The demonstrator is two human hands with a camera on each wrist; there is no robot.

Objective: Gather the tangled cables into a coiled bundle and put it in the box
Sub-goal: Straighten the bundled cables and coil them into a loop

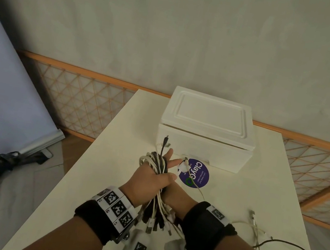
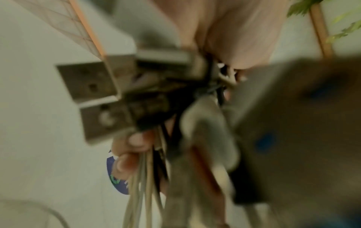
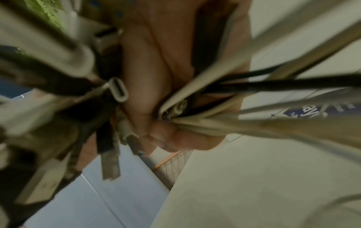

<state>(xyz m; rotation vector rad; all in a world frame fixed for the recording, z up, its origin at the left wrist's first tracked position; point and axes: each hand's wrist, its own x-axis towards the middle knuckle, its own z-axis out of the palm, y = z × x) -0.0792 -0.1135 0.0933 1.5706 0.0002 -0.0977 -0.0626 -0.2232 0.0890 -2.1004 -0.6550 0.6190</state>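
A bundle of white and black cables is held above the white table by both hands. My left hand wraps the bundle, thumb across it, with two fingers sticking out past the loops. My right hand sits partly hidden under the left and grips the strands lower down. Several plug ends hang between the wrists, and USB plugs show blurred and close. The white foam box stands behind the hands with its lid on.
Loose white and black cable tails trail over the table's right side. A round purple sticker lies in front of the box. An orange lattice screen runs behind the table. A black object lies on the floor to the left.
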